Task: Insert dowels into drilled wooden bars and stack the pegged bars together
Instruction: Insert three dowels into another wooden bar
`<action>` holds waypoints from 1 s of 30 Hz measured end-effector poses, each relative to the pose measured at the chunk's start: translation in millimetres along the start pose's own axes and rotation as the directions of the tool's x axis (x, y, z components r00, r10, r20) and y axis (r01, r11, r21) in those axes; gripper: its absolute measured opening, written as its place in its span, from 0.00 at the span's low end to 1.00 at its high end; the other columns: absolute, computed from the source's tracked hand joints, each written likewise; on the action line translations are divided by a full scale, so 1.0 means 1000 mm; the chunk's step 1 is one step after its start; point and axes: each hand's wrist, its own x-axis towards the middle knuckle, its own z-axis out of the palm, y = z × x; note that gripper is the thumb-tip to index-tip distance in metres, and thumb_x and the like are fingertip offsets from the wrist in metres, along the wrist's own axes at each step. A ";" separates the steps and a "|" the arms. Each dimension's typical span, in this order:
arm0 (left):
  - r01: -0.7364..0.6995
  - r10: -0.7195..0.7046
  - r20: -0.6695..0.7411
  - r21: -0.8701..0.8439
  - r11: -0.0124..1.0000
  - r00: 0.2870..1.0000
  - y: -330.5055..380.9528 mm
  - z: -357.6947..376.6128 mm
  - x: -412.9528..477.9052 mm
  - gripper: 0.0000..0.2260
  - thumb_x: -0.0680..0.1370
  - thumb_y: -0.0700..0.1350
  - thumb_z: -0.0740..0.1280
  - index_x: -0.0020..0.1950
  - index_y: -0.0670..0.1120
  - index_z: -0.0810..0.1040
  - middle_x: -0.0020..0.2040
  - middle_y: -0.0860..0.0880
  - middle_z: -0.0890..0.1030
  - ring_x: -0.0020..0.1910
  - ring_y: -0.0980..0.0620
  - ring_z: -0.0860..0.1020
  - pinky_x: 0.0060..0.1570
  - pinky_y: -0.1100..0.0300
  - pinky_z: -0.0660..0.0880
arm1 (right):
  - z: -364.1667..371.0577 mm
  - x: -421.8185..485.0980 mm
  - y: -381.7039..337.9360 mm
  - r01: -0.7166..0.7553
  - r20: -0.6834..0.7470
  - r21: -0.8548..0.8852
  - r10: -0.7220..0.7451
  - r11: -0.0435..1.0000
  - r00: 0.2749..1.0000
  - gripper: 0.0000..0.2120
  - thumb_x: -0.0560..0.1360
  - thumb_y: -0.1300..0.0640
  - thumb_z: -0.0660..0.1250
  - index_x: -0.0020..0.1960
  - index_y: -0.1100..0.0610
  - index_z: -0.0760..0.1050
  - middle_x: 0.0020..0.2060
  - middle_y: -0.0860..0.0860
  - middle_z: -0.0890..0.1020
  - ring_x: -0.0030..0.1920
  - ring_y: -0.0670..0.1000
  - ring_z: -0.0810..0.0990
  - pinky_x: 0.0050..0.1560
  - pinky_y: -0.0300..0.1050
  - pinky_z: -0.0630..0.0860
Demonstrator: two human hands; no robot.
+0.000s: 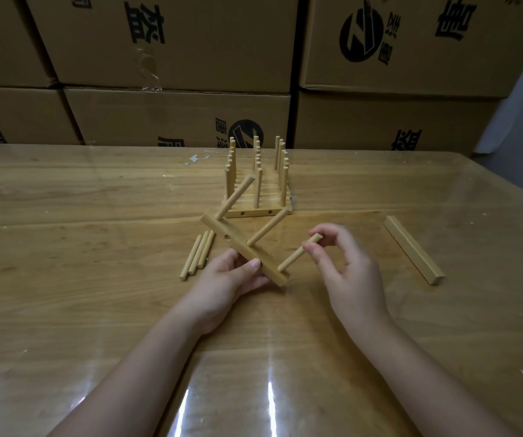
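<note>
My left hand (231, 279) grips a drilled wooden bar (222, 236), tilted on its side just above the table. Two dowels stick out of it, one near its far end (236, 195) and one in the middle (268, 227). A third dowel (298, 252) sits in the hole at the bar's near end, and my right hand (345, 257) pinches its free end between thumb and fingers. Behind stands a stack of pegged bars (258, 197) with several upright dowels. Three loose dowels (197, 255) lie left of the bar.
A plain wooden bar (413, 249) lies flat on the table to the right. The wooden table (96, 216) wears a glossy clear cover. Large printed cardboard boxes (175, 115) are stacked along its far edge.
</note>
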 end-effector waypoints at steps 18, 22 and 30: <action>-0.021 0.014 -0.075 -0.097 0.995 0.997 0.003 0.001 0.002 0.20 0.73 0.38 0.66 0.62 0.30 0.71 0.57 0.34 0.80 0.56 0.42 0.81 0.47 0.61 0.80 | 0.018 -0.005 0.015 -0.253 0.181 0.128 0.228 0.959 0.957 0.08 0.72 0.56 0.70 0.48 0.45 0.75 0.42 0.43 0.80 0.43 0.38 0.77 0.43 0.29 0.73; -0.024 0.022 -0.042 -0.052 0.998 0.999 0.003 0.001 0.001 0.20 0.73 0.40 0.67 0.62 0.31 0.72 0.57 0.35 0.80 0.55 0.43 0.81 0.47 0.61 0.79 | 0.019 -0.007 0.015 -0.240 0.179 0.108 0.219 0.965 0.959 0.10 0.71 0.56 0.71 0.49 0.45 0.75 0.41 0.43 0.79 0.43 0.38 0.77 0.42 0.27 0.72; 0.000 0.010 -0.093 0.111 0.994 0.996 0.000 0.007 -0.001 0.08 0.76 0.37 0.65 0.54 0.36 0.76 0.48 0.40 0.84 0.46 0.46 0.84 0.43 0.60 0.80 | 0.012 -0.004 0.022 -0.297 0.167 0.039 0.287 0.954 0.943 0.08 0.74 0.56 0.68 0.51 0.47 0.77 0.43 0.39 0.78 0.45 0.30 0.74 0.43 0.22 0.68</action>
